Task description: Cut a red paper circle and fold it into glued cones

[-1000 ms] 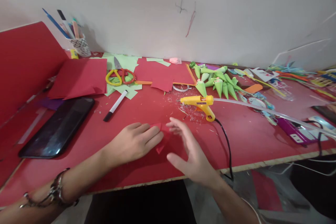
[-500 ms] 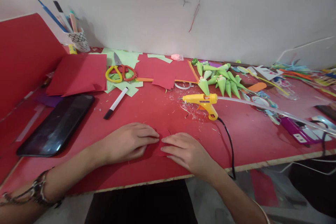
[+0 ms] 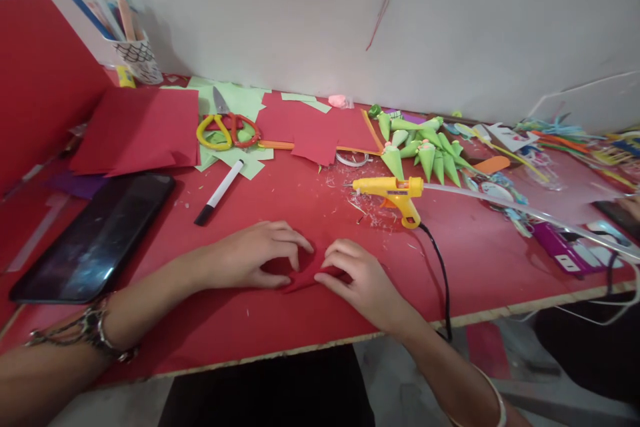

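A small folded piece of red paper (image 3: 306, 277) lies between my hands near the table's front edge, hard to tell from the red tabletop. My left hand (image 3: 255, 255) is curved, its thumb and a fingertip closed on the paper's left end. My right hand (image 3: 357, 280) pinches the right end between thumb and fingers. Behind my hands, a yellow hot glue gun (image 3: 393, 192) rests on its side, a clear glue stick in its back. A black-and-white marker (image 3: 220, 192) lies beyond my left hand.
Scissors (image 3: 227, 130) lie on green paper scraps (image 3: 240, 163), beside stacked red sheets (image 3: 137, 130). Several green paper cones (image 3: 427, 155) stand at the back. A phone (image 3: 95, 237) lies left, a pen cup (image 3: 137, 59) behind it. A purple power strip (image 3: 565, 250) is at right.
My fingers have lifted from lying flat over the red paper and now curl around its ends. The paper's fold shows raised between them. The view has shifted slightly.
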`<state>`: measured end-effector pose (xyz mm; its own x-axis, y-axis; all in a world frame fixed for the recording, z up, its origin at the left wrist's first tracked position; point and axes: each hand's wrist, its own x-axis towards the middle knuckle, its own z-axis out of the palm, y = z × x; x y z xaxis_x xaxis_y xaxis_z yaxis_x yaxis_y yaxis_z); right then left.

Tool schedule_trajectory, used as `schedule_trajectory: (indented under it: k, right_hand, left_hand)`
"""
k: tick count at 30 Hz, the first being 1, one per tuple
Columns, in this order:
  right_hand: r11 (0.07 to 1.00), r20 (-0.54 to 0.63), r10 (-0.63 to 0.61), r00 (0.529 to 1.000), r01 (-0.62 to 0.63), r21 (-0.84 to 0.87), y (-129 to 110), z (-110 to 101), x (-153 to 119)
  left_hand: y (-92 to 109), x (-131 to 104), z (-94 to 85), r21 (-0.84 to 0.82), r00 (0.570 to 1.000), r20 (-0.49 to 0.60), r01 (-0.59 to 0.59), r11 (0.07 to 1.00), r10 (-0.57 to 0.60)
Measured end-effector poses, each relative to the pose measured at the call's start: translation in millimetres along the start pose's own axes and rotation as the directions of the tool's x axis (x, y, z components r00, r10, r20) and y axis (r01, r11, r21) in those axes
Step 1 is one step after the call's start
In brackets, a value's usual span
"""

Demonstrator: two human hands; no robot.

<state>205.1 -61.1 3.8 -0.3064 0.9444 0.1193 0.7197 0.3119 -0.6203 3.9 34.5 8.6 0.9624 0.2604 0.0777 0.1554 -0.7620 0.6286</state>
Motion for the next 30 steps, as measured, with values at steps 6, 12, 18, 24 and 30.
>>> schedule_trajectory:
  k: [6, 12, 18, 24, 30]
  right_hand:
    - [0.999, 0.017, 0.04, 0.999, -0.04, -0.017, 0.7, 2.7, 3.8]
    - [0.999, 0.013, 0.041, 0.999, -0.04, -0.021, 3.2, 7.2, 1.6]
    - [0.998, 0.004, 0.042, 0.999, -0.042, -0.042, 3.8, 9.2, 1.8]
    - [0.996, -0.001, 0.061, 0.998, -0.061, -0.061, 3.4, 8.9, 1.2]
    - [0.995, -0.014, 0.074, 0.997, -0.075, -0.066, 2.3, 10.5, 1.4]
  left_hand:
    - [8.2, -0.5, 3.8, 0.014, 0.998, -0.033, 0.055, 0.998, -0.054]
    - [12.0, 0.1, 19.6, 0.094, 0.988, -0.096, 0.133, 0.987, -0.124]
    - [10.3, -4.1, 21.1, 0.099, 0.989, -0.104, 0.114, 0.989, -0.103]
    - [15.8, -9.3, 26.1, 0.1, 0.969, -0.17, 0.2, 0.975, -0.181]
    - [19.1, -11.2, 31.2, 0.135, 0.951, -0.206, 0.262, 0.955, -0.232]
